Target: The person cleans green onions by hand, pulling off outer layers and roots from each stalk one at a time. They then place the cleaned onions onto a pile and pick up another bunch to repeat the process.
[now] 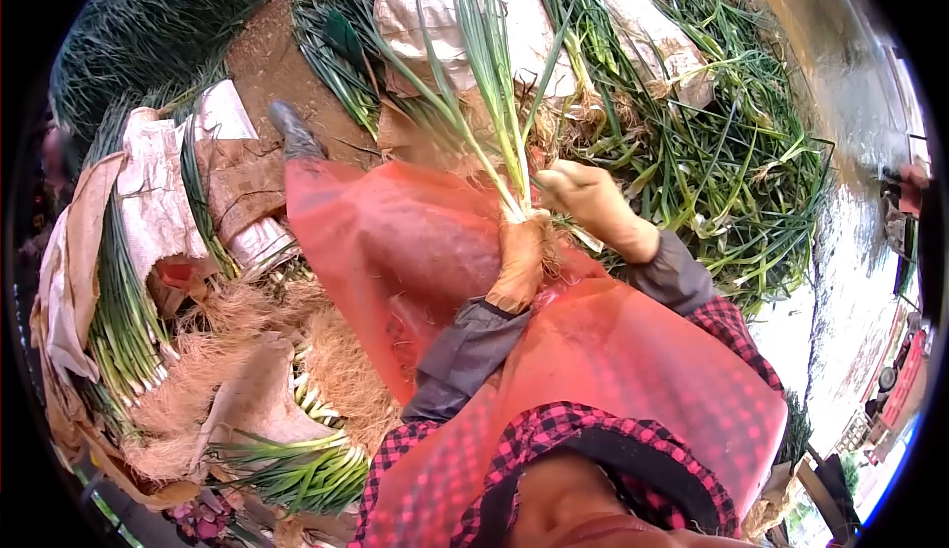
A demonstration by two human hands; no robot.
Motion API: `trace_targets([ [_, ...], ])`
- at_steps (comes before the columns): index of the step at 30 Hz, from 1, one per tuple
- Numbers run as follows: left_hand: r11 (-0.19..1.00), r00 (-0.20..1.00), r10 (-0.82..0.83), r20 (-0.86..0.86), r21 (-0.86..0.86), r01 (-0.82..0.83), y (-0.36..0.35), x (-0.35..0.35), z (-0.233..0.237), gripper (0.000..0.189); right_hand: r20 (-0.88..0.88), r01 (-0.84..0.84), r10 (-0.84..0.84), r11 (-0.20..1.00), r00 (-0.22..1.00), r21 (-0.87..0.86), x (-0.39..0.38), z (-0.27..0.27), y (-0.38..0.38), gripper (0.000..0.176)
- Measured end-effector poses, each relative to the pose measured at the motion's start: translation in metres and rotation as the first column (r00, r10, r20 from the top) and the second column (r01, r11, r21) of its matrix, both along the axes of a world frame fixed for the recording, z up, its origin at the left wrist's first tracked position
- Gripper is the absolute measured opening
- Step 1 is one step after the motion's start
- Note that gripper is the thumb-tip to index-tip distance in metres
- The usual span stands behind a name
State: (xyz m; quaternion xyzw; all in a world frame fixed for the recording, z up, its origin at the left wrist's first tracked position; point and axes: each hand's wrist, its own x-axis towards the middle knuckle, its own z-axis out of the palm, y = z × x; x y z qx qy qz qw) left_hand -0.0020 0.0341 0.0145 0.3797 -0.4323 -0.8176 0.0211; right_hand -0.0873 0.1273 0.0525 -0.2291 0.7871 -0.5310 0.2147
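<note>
My left hand [520, 261] is closed around the lower ends of a few green onions [514, 143]. Their stalks stand up and fan away from me, and stringy roots hang beside the fist over my lap. Just right of these stalks is my right hand [593, 205], its fingers bent and pressed together. Whether anything thin is between those fingertips is hidden. A translucent red apron [395, 222] covers my lap under both hands.
Loose green leaves and stalks [732, 182] are heaped at the right. White sacks [474, 14] lie ahead among more onions. To the left are bundled onions [124, 321], wrapped sacking [163, 192] and root clumps [336, 360]. A boot [295, 133] rests on brown ground.
</note>
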Motion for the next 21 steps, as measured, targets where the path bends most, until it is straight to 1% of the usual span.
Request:
trace_targets([
  [1,0.996,0.998,0.039,0.044,0.074,-0.042,0.0,-0.002,0.004,0.029,-0.041,0.025,-0.03,0.992,0.999,-0.125,-0.001,0.014,0.013,0.026],
  [2,0.986,0.993,0.071,0.091,0.146,-0.084,-0.002,-0.003,0.005,0.028,0.425,0.284,-0.197,0.947,0.883,-0.151,-0.007,0.026,0.035,0.026],
  [3,0.93,0.983,-0.137,0.126,0.357,0.084,-0.018,0.0,0.004,0.029,0.492,0.215,-0.014,0.91,0.87,-0.354,-0.023,0.032,0.056,0.027],
  [4,0.896,0.978,-0.186,0.094,0.424,0.13,-0.03,-0.002,0.046,0.035,0.602,0.242,-0.066,0.946,0.796,-0.215,-0.039,0.026,0.07,0.029],
  [5,0.777,0.989,-0.086,-0.118,0.614,0.141,-0.041,0.003,0.039,0.038,0.224,0.247,-0.237,0.969,0.945,-0.02,-0.048,0.0,0.074,0.03],
  [6,0.616,0.954,0.061,-0.295,0.763,0.196,-0.05,0.005,0.031,0.041,-0.212,0.325,-0.29,0.932,0.933,0.158,-0.057,-0.029,0.076,0.03],
  [7,0.708,0.942,0.111,-0.318,0.69,0.15,-0.058,0.002,0.052,0.042,-0.299,0.362,-0.27,0.877,0.915,0.316,-0.074,-0.043,0.074,0.03],
  [8,0.787,0.927,0.157,-0.341,0.61,0.091,-0.066,-0.002,0.081,0.044,-0.374,0.401,-0.236,0.792,0.897,0.461,-0.093,-0.057,0.069,0.03],
  [9,0.794,0.895,0.222,-0.386,0.605,0.064,-0.073,-0.001,0.092,0.046,-0.274,0.378,-0.275,0.798,0.921,0.469,-0.116,-0.077,0.061,0.033],
  [10,0.804,0.879,0.239,-0.413,0.592,0.059,-0.077,-0.003,0.099,0.049,-0.17,0.354,-0.31,0.807,0.935,0.473,-0.14,-0.1,0.051,0.037],
  [12,0.825,0.875,0.204,-0.439,0.558,0.087,-0.078,-0.008,0.09,0.051,-0.214,0.394,-0.332,0.72,0.919,0.571,-0.179,-0.164,0.031,0.045],
  [13,0.821,0.9,0.185,-0.394,0.565,0.079,-0.076,-0.009,0.082,0.051,-0.318,0.442,-0.308,0.644,0.897,0.624,-0.193,-0.189,0.024,0.046],
  [14,0.817,0.923,0.164,-0.348,0.572,0.07,-0.073,-0.01,0.075,0.05,-0.416,0.494,-0.272,0.562,0.868,0.663,-0.2,-0.194,0.012,0.047],
  [15,0.851,0.951,0.103,-0.29,0.52,0.067,-0.071,-0.01,0.074,0.048,-0.44,0.547,-0.326,0.48,0.837,0.686,-0.207,-0.198,0.004,0.047],
  [16,0.823,0.95,0.121,-0.288,0.564,0.066,-0.07,-0.007,0.066,0.041,-0.257,0.44,-0.377,0.56,0.89,0.702,-0.216,-0.196,0.01,0.048],
  [18,0.866,0.958,0.178,-0.224,0.498,-0.044,-0.056,-0.006,0.063,0.028,-0.245,0.405,-0.325,0.677,0.914,0.615,-0.22,-0.178,0.008,0.048],
  [19,0.885,0.973,0.182,-0.143,0.455,-0.099,-0.048,-0.009,0.068,0.02,-0.282,0.329,-0.197,0.755,0.939,0.568,-0.198,-0.168,0.013,0.037],
  [20,0.889,0.983,0.145,-0.109,0.451,-0.081,-0.044,-0.008,0.058,0.017,-0.325,0.236,-0.066,0.822,0.943,0.518,-0.171,-0.144,0.014,0.028],
  [21,0.871,0.987,0.104,-0.122,0.49,-0.031,-0.036,-0.006,0.048,0.016,-0.37,0.134,0.057,0.873,0.927,0.469,-0.144,-0.118,0.014,0.02],
])
